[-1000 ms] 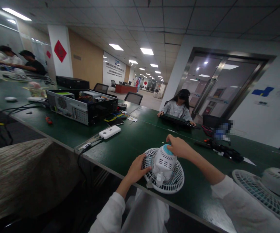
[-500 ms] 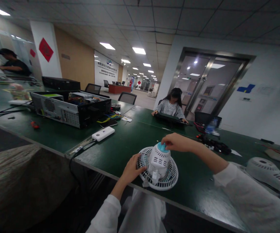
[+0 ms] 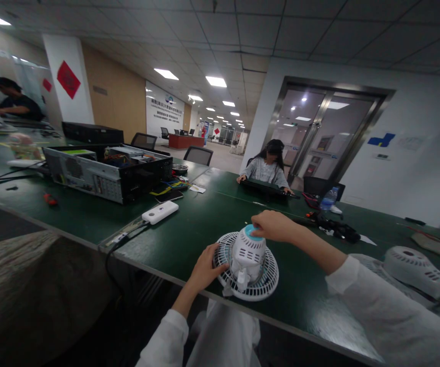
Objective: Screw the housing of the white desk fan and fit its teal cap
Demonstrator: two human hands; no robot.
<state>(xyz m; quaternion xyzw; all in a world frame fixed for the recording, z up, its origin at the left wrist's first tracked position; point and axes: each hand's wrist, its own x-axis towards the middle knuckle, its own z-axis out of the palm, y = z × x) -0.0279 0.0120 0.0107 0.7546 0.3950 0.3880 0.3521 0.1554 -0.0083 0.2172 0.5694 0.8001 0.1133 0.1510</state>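
Observation:
A white fan head (image 3: 248, 252) lies grille-down near the front edge of the green table, its motor housing pointing up. My left hand (image 3: 207, 267) grips the near left side of the slotted grille (image 3: 268, 285), thumb on top towards the housing. At the top of the housing is a light-blue cap (image 3: 251, 232). Closed over this cap from the right is my right hand (image 3: 271, 225), with its fingertips partly hidden behind the knuckles.
An opened computer case (image 3: 107, 171) stands on the table (image 3: 200, 224) at the left, with a white power bank-like box (image 3: 160, 212) closer. Another white fan part (image 3: 414, 270) lies right. Across the table, a person (image 3: 268, 165) holds a dark panel (image 3: 266, 188).
Both hands stay on the fan head and cap, with the right hand's fingers turned slightly. The whole view has shifted a little.

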